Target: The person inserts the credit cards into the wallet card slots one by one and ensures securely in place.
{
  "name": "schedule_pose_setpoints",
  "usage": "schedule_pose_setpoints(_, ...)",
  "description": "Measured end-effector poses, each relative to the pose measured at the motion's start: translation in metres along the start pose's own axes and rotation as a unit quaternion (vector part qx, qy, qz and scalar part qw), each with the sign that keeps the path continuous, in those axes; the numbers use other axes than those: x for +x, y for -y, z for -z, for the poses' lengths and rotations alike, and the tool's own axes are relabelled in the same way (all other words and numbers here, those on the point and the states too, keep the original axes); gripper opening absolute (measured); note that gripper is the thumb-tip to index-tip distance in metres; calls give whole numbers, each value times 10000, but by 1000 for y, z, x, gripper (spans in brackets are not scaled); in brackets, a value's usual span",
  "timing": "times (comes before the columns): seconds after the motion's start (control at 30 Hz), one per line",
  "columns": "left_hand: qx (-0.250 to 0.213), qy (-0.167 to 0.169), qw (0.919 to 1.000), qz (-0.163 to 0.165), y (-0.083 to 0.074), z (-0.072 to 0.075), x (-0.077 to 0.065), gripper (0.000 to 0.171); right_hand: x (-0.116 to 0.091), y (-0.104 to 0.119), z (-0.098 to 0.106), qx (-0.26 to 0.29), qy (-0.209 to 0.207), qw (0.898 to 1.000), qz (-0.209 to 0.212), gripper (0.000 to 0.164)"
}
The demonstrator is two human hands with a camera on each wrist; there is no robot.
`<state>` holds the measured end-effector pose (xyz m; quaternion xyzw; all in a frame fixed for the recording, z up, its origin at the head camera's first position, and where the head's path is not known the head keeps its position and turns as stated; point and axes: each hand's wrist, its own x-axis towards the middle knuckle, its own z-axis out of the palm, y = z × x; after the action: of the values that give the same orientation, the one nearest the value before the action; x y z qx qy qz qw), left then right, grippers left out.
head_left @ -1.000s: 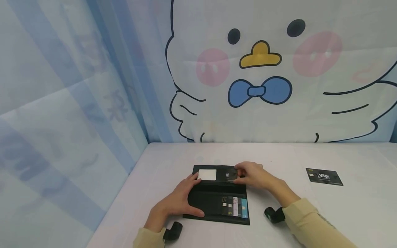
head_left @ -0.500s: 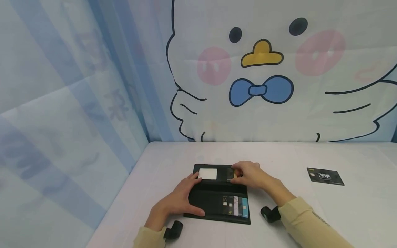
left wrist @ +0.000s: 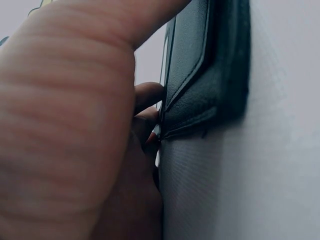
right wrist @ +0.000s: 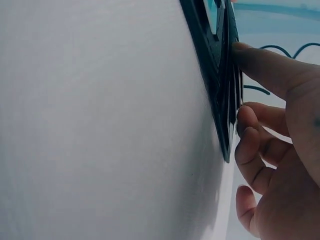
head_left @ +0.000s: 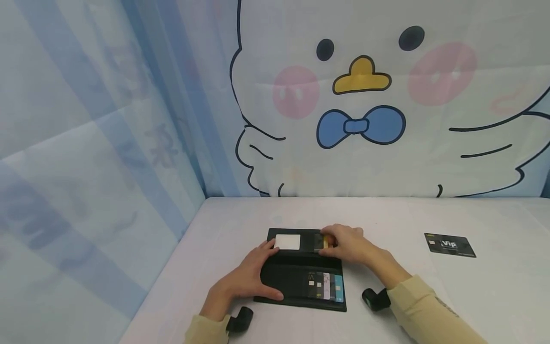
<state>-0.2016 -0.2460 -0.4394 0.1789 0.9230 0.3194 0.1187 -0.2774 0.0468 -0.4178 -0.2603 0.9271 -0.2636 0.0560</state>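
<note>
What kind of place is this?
Probably a staged recording corner, not a shop: a white table, a cartoon bird backdrop, and just a wallet and a VIP card.

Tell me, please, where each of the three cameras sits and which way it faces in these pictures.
Head: worn on the head, looking forward and down at the table; shows both hands, left hand and right hand, on the open black wallet.
Left wrist: low beside the tabletop, looking along the left hand at the wallet's edge.
Right wrist: low on the other side, looking along the right hand's fingers at the wallet's far edge.
Shared: all three show the wallet.
</note>
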Motion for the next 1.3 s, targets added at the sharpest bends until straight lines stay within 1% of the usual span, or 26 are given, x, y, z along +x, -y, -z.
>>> schedule_pose_setpoints(0.2,12,-6,10000,-31,-1,-1,1,109,-6,-7,9,181,-115,9997,151,60)
schedule_pose_setpoints(0.4,-8,-16,10000,-35,0,0,1,109,-16,-14,23,150,-311,9990,299,57)
schedule_pose_setpoints(0.63,-12,-35,9999,-124,3,-1,0,109,-30,-31,35,122,-559,9978,339,54)
schedule_pose_setpoints(0.9,-63,-9,9999,-110,3,0,-1,109,-45,-48,48,171,-731,9963,420,55)
schedule_pose_setpoints(1.07,-63,-32,9999,-140,2,0,-1,108,-56,-58,55,236,-800,9959,350,56)
schedule_pose_setpoints(1.3,-72,-27,9999,-103,1,0,-2,109,-68,-73,60,274,-843,9958,224,57)
